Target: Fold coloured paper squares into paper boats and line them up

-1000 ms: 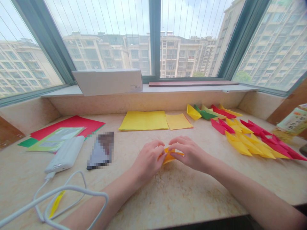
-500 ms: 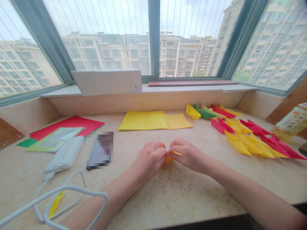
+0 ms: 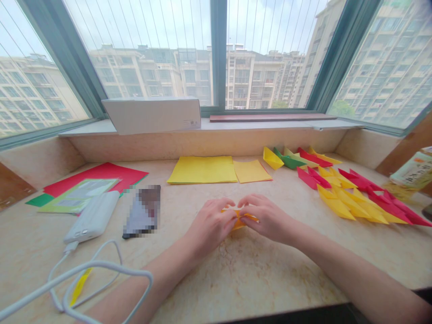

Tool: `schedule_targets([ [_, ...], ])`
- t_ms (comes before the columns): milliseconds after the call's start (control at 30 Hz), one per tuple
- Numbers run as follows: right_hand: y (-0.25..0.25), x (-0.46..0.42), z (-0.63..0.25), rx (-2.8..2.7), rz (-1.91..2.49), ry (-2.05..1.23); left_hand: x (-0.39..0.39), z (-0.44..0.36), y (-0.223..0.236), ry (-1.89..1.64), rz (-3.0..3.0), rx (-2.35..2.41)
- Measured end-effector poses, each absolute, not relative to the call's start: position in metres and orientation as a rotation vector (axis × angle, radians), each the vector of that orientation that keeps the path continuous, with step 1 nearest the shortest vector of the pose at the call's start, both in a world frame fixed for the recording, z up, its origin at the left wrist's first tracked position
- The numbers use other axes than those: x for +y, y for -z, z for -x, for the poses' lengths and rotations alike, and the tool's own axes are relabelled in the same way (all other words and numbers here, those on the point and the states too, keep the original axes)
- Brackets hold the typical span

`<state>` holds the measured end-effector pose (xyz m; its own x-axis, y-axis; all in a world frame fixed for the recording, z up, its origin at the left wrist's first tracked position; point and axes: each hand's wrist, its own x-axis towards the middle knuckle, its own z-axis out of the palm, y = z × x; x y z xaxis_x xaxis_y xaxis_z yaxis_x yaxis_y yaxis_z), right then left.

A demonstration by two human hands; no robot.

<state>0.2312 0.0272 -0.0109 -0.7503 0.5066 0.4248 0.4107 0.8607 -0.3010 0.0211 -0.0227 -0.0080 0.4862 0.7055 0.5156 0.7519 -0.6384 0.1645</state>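
My left hand (image 3: 211,225) and my right hand (image 3: 266,217) meet at the middle of the marble sill, both pinching a small folded piece of orange-yellow paper (image 3: 240,220) between the fingertips. Most of the paper is hidden under my fingers; only a thin orange edge shows between the hands. The piece rests low on or just above the sill surface.
Yellow paper sheets (image 3: 202,170) and an orange sheet (image 3: 251,171) lie behind my hands. Several folded red, yellow and green paper boats (image 3: 351,193) spread out at the right. At the left lie red paper (image 3: 101,174), a white power bank (image 3: 92,217) with cable (image 3: 84,274), and a blurred flat object (image 3: 143,211). A white box (image 3: 151,114) stands on the ledge.
My fingers have shifted slightly on the orange paper, closing together over it then spreading a little; the hands stay in the same spot on the sill.
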Motion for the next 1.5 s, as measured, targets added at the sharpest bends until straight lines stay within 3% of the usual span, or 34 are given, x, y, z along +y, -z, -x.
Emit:
schedule_targets([
  [300, 0.005, 0.027, -0.232, -2.536, 0.611, -0.227, -0.021, -0.022, 0.011, 0.945, 2.671, -1.334],
  [700, 0.003, 0.025, -0.232, -2.539, 0.609, -0.138, -0.022, -0.021, 0.004, 0.856, 2.657, -1.192],
  [1500, -0.002, 0.036, -0.243, -2.548, 0.698, -0.081, -0.016, -0.012, 0.005, 0.763, 2.614, -1.378],
])
